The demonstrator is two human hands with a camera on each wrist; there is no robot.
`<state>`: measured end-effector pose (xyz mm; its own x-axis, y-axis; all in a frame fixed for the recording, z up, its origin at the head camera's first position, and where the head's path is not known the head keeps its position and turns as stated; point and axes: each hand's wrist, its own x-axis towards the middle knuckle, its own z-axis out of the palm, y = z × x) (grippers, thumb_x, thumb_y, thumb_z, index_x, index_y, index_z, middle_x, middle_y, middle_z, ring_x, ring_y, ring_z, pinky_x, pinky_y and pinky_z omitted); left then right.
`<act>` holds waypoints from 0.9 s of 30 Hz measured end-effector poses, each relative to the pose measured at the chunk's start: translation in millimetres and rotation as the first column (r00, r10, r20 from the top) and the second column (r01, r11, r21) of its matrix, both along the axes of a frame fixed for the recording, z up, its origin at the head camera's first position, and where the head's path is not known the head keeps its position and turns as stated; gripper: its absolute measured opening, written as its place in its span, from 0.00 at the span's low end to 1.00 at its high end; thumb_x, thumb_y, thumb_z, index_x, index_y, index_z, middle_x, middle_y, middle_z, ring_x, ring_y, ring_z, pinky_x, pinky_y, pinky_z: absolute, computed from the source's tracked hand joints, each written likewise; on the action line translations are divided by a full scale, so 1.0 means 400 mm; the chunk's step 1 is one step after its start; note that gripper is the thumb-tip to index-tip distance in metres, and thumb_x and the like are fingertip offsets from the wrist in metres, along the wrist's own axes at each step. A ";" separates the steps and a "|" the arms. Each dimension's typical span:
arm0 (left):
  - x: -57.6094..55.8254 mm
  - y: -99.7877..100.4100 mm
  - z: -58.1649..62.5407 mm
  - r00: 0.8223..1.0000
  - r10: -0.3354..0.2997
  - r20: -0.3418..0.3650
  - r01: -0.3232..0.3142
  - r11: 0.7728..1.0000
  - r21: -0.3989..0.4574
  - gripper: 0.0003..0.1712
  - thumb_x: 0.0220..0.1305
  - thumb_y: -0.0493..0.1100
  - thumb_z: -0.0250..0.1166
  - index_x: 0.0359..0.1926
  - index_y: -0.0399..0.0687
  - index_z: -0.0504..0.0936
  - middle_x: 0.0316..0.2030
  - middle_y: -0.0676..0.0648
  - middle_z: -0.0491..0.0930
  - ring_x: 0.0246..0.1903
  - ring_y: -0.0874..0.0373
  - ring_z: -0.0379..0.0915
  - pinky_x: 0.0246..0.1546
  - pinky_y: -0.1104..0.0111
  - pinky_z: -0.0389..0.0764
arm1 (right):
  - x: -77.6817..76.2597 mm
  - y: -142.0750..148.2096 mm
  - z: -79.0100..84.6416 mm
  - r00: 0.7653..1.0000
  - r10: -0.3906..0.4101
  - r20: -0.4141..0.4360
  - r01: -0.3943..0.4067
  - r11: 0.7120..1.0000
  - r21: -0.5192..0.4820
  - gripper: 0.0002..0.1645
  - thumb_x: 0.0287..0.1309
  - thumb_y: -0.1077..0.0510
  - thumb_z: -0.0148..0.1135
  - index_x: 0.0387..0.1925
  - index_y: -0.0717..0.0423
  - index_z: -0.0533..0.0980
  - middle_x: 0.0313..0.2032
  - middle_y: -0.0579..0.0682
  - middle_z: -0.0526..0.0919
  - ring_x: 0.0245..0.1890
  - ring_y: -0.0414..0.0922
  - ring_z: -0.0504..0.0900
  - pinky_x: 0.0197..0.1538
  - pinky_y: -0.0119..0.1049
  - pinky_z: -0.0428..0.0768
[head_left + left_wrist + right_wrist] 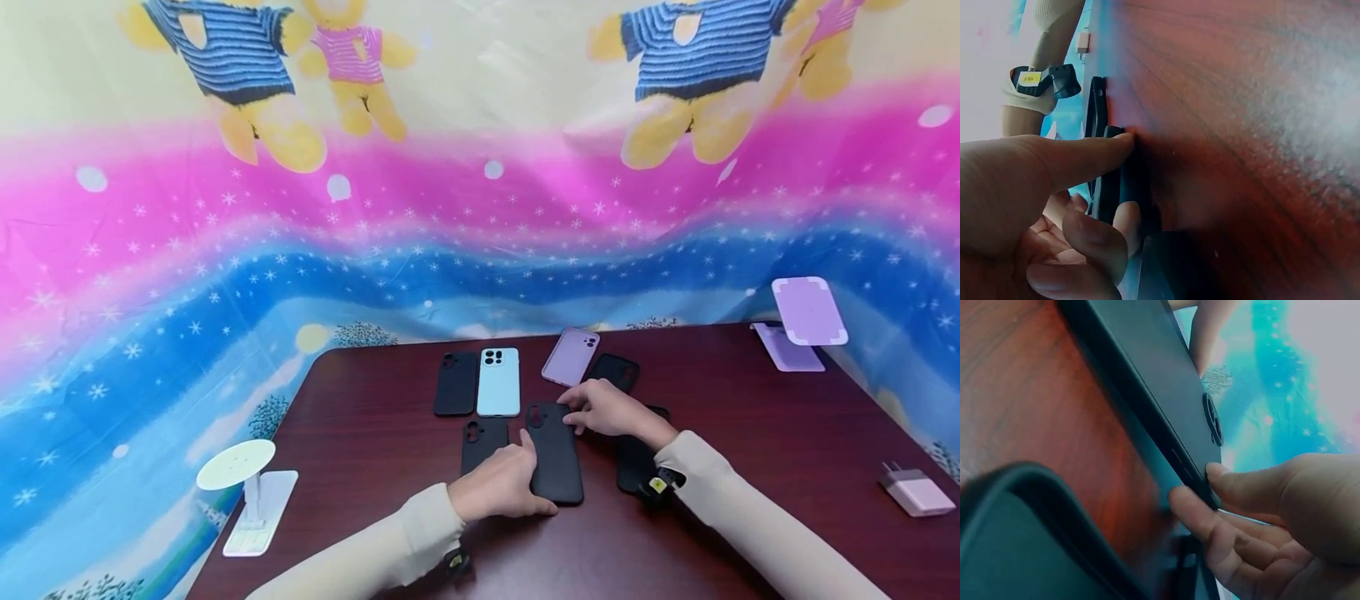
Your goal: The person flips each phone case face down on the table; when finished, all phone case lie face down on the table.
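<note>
A black phone case (557,458) lies back-up at the near middle of the table, its camera cutout at the far left corner. My right hand (603,408) pinches its far right corner between thumb and fingers; in the right wrist view that edge of the case (1147,381) appears slightly raised off the wood. At its left side is my left hand (498,482), thumb at the near end and index finger along the left edge. In the left wrist view the thumb (1085,159) presses the case's end. Another black case (482,440) is partly hidden behind my left hand.
Farther back lie a black case (455,385), a light blue one (498,383), a purple one (570,358) and a black one (615,371). Another black case (633,462) sits under my right wrist. A white stand (258,517), purple stand (810,312) and charger plug (917,490) flank them.
</note>
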<state>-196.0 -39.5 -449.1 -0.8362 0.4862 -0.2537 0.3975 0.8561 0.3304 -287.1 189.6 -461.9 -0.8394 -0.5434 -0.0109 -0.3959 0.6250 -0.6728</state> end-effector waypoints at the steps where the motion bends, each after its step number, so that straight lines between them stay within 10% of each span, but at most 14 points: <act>1: -0.001 0.001 0.000 1.000 -0.005 0.003 0.005 1.000 -0.011 0.69 0.54 0.66 0.76 0.78 0.26 0.52 0.59 0.35 0.82 0.57 0.50 0.82 0.52 0.66 0.82 | 0.003 -0.003 0.000 1.000 -0.009 0.003 0.009 1.000 0.004 0.22 0.67 0.61 0.66 0.60 0.65 0.79 0.46 0.57 0.89 0.29 0.39 0.88 0.34 0.31 0.84; 15: -0.012 0.006 0.006 0.996 -0.081 0.030 0.084 0.990 -0.113 0.63 0.57 0.66 0.75 0.76 0.27 0.58 0.57 0.39 0.84 0.56 0.55 0.82 0.55 0.69 0.81 | 0.035 -0.016 -0.007 0.995 -0.037 -0.093 0.045 0.995 0.089 0.21 0.65 0.59 0.69 0.58 0.63 0.81 0.40 0.53 0.89 0.28 0.36 0.82 0.31 0.29 0.78; 21: -0.010 0.001 0.008 0.995 -0.087 0.053 0.092 0.989 -0.115 0.63 0.57 0.66 0.74 0.76 0.28 0.58 0.41 0.43 0.87 0.47 0.57 0.84 0.52 0.71 0.81 | 0.048 -0.024 -0.015 0.987 -0.029 -0.158 0.048 0.992 0.117 0.19 0.63 0.60 0.71 0.55 0.62 0.83 0.51 0.58 0.86 0.38 0.40 0.85 0.38 0.33 0.82; 27: -0.023 -0.013 0.025 0.997 -0.075 0.028 0.076 0.996 -0.052 0.63 0.57 0.70 0.72 0.78 0.34 0.58 0.64 0.38 0.79 0.60 0.55 0.80 0.56 0.67 0.81 | 0.053 0.015 0.005 0.976 -0.026 -0.215 0.045 0.995 0.088 0.20 0.64 0.56 0.71 0.55 0.59 0.83 0.50 0.57 0.85 0.31 0.38 0.81 0.34 0.32 0.80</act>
